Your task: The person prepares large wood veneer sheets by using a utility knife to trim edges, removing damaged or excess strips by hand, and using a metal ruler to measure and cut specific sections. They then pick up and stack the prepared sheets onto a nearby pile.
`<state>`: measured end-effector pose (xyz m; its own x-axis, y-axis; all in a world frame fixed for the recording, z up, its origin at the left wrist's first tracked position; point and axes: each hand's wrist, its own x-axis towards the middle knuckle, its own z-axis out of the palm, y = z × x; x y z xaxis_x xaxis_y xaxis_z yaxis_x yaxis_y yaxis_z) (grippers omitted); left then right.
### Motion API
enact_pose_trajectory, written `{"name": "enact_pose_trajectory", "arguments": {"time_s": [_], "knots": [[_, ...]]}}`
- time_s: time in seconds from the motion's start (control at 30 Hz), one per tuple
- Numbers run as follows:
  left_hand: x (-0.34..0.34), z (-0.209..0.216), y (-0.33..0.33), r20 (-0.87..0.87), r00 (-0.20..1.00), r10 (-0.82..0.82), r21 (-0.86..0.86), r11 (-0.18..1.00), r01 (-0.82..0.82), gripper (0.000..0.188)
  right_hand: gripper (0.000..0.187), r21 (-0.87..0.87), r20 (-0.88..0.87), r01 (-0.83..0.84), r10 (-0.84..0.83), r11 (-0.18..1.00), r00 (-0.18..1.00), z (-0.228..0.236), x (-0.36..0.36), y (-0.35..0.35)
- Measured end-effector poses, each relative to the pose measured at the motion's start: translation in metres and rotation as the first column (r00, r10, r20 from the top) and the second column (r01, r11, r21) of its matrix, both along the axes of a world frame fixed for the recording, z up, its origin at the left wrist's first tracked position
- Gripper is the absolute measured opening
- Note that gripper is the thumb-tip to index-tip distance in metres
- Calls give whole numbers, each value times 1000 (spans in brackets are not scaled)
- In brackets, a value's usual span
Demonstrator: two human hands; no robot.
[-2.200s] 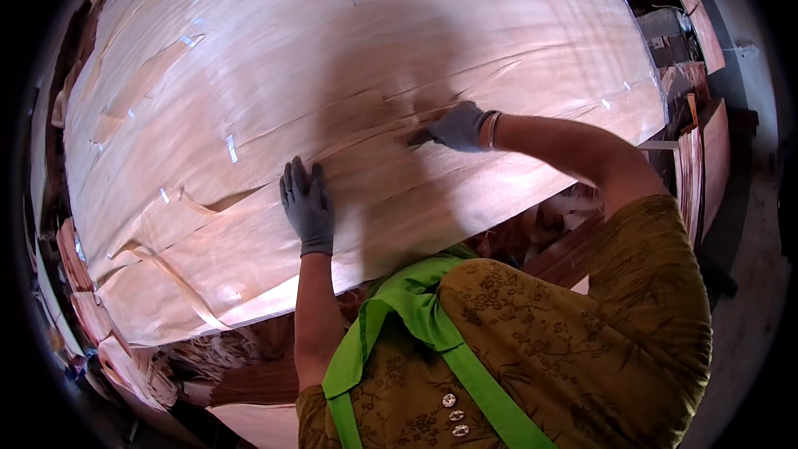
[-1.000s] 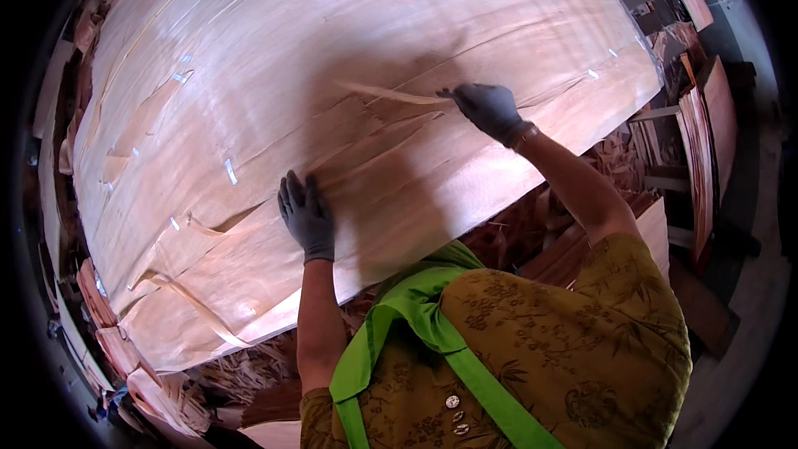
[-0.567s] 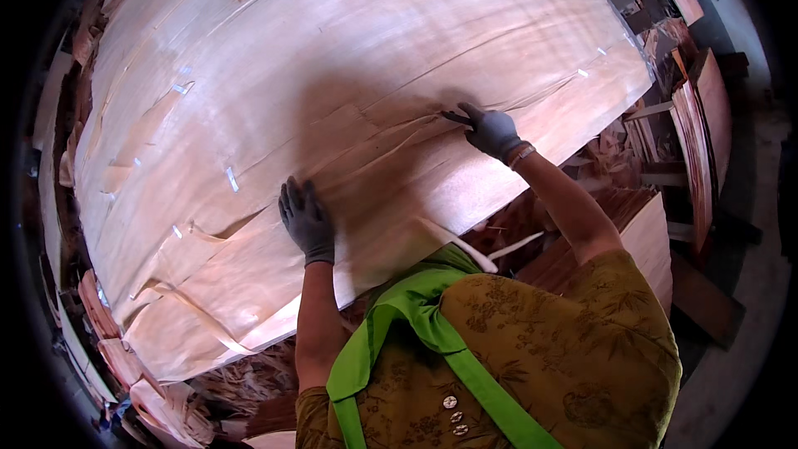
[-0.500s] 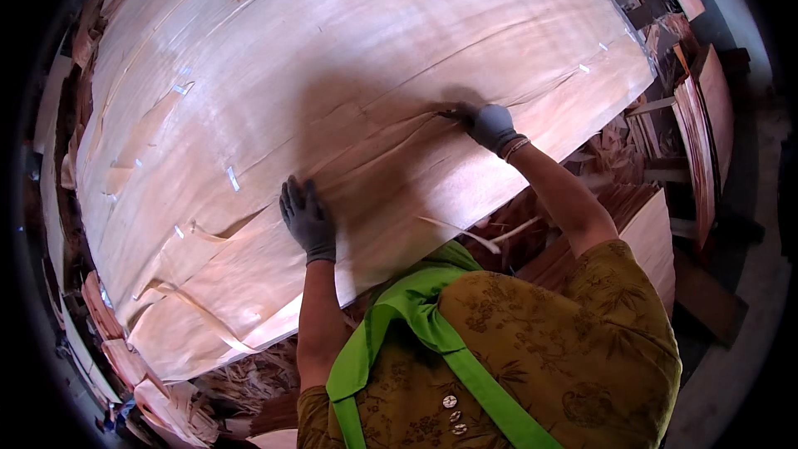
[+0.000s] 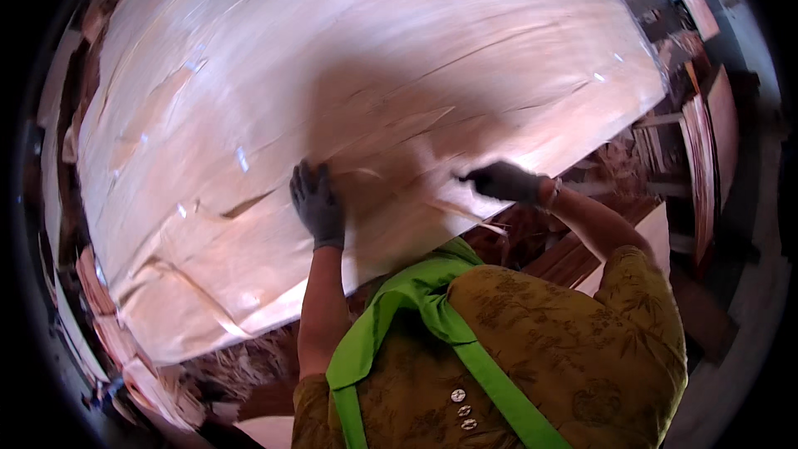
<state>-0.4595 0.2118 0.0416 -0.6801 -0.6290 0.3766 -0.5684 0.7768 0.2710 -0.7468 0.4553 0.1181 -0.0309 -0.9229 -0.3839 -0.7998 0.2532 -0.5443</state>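
Observation:
A broad sheet of pale wood veneer spreads in front of me, with cracks and lifted slivers. My left hand, in a dark grey glove, lies flat on it with its fingers stretched out. My right hand, gloved alike, is over the sheet near its close right edge. Its fingers look closed, and a small dark tip pokes out toward the left; motion blur hides what it is. A thin veneer strip lies by the near edge, below the right hand. Left of my left hand, a dark split opens in the veneer.
Small white tape pieces dot the sheet. A curled strip lies at its lower left. Wood scraps heap beneath the near edge. Stacked veneer boards stand at the right, with more broken sheets along the left.
My right hand has moved back toward me from the long crack to near the sheet's close edge. The left hand stays flat, nearly in place. The sheet sits slightly differently in view.

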Motion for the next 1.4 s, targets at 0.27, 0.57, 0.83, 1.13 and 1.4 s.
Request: {"name": "enact_pose_trajectory", "arguments": {"time_s": [0.27,0.57,0.83,1.13,1.4], "knots": [[4,-2,-10,-1,1000,-6,-68,998,6,51,25,-218,-78,373,-397,902,915,-71,25,-157],[88,38,-61,241,926,290,-39,957,-289,45,28,-140,14,395,-397,908,918,-91,11,-157],[203,81,-101,-56,822,567,-50,820,-570,27,23,61,243,544,-541,837,805,-58,26,-158],[412,49,-73,231,358,905,162,328,-931,25,30,71,220,464,-468,883,856,-60,36,-171],[533,168,-31,-900,-230,369,416,574,-706,21,61,66,150,310,-316,949,937,-96,1,-162]]}}
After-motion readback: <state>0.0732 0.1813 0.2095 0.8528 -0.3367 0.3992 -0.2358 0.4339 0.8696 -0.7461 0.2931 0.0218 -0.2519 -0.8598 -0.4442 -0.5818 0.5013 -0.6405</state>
